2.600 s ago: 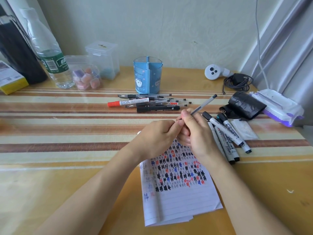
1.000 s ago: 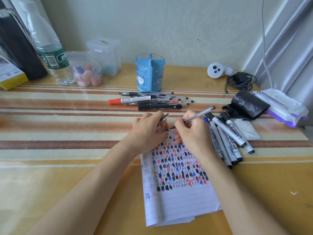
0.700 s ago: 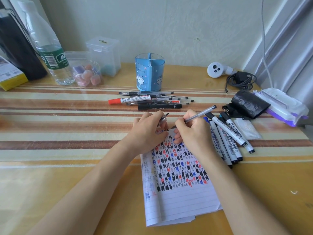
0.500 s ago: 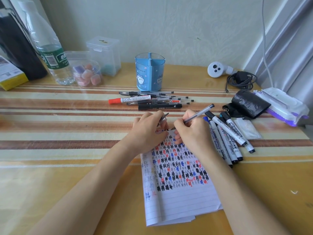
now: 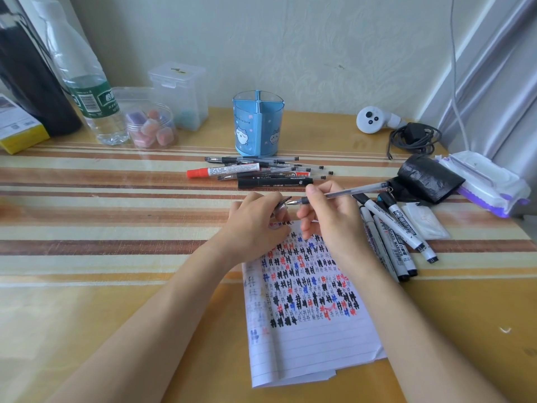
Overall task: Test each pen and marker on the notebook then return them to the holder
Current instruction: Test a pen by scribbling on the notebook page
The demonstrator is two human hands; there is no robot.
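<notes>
Your right hand (image 5: pixel 334 225) pinches the pen (image 5: pixel 348 193) tip-first toward the cap (image 5: pixel 282 203) gripped in your left hand (image 5: pixel 255 225), where a misaligned push could streak ink across the notebook (image 5: pixel 308 338).

left hand (image 5: pixel 255 225): bare; left forearm (image 5: pixel 162 303): bare; right hand (image 5: pixel 334 228): bare; right forearm (image 5: pixel 406 309): bare; fingers (image 5: pixel 312 189): short nails

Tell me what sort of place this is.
Probably a yellow wooden desk in a home or dorm room, set against a pale wall: a blue plastic pen holder, a lined paper notebook covered in ink marks, and a clear plastic water bottle, with a grey curtain at the side.
</notes>
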